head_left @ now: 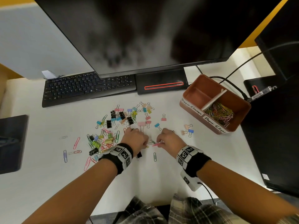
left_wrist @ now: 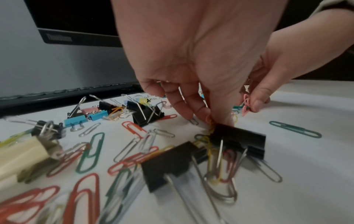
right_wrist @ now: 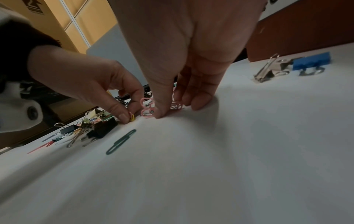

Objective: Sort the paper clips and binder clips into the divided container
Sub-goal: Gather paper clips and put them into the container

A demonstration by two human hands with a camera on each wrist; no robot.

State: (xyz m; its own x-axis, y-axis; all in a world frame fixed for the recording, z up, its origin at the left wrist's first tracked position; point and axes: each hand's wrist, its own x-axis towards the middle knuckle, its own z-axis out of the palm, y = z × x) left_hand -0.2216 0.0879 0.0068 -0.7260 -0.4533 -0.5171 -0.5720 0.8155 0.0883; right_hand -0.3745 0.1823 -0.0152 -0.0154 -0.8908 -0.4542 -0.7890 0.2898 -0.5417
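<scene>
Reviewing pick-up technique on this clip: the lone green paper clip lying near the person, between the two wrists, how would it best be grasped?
The green paper clip lies flat on the desk, with nothing touching it. Probably best to come from straight above and pinch across its two long sides near the middle, or tip up one rounded end first.

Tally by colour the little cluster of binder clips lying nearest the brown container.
Peach binder clips: 2
Blue binder clip: 1
Total: 3
</scene>
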